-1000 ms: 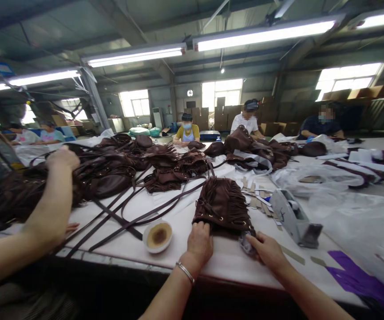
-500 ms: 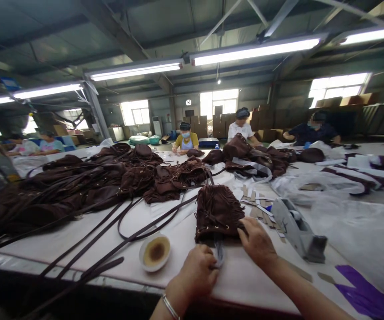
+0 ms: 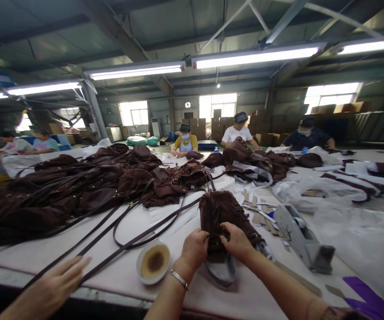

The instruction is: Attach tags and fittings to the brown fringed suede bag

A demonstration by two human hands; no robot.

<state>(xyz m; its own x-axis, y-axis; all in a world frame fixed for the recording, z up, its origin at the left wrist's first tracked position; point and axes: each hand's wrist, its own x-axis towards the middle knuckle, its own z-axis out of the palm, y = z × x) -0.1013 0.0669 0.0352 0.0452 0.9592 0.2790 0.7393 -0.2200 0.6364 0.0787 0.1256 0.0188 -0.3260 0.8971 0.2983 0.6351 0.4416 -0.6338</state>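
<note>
With the clock centred on the dark brown fringed bag, a heap of similar bags [image 3: 78,186] spreads over the surface [image 3: 245,289] between nine and ten o'clock. Below it, between eight and nine, a co-worker's hand [image 3: 57,284] reaches in with fingers extended, near long brown straps [image 3: 141,240]; whether it touches them I cannot tell. The straps run from the heap toward the near edge. At eight o'clock a white bowl [image 3: 153,263] holds something yellowish with a dark brown patch in the middle.

Next comes the left hand [image 3: 195,249], a bracelet [image 3: 179,278] on its wrist, fingers closed on the bag's near left side. The bag [image 3: 211,213] itself lies on the surface, at five o'clock from the middle of the view. The right hand [image 3: 236,242] pinches it toward five o'clock; the two hands are just beside each other, both clamped on the bag. Grey, see-through plastic [image 3: 231,272] pokes out of its near end at six.

Farther right, at three, cardboard strips [image 3: 267,218] are scattered, then a grey tape dispenser [image 3: 303,240] between three and four. Crumpled clear plastic [image 3: 354,226] spreads beyond it at three, and a purple piece [image 3: 374,296] lies at four.
</note>
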